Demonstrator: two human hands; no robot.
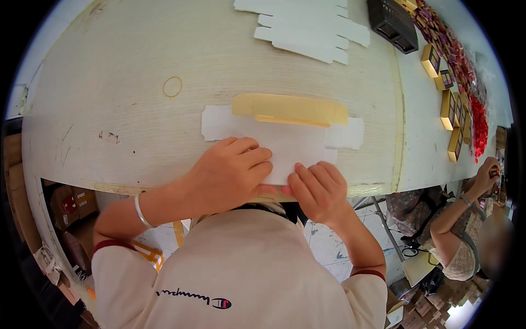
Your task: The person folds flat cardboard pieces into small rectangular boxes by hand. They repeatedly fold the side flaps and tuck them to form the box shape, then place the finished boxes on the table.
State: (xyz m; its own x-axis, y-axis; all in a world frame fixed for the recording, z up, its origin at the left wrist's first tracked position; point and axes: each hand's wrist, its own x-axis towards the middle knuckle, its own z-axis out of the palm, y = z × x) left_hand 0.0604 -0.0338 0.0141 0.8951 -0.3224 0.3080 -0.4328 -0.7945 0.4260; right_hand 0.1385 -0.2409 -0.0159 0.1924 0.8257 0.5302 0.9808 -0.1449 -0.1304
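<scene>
A flat white cardboard box blank [298, 143] lies at the near edge of the table, its side flaps spread to left and right. Along its far side a gold-yellow panel [290, 105] stands folded up. My left hand [233, 167] lies over the near left part of the blank, fingers curled and thumb at its near edge. Close beside it, my right hand [318, 189] grips the same edge with bent fingers. Both thumbs point toward each other, and the card under my fingers is partly hidden.
A stack of white box blanks [307, 27] lies at the far side of the table. A thin yellow rubber band [172, 86] rests at left. Toward the right are a black holder [393, 24], several small gold boxes [448, 109] and red packets [479, 126]. Another person's hand [485, 176] shows at far right.
</scene>
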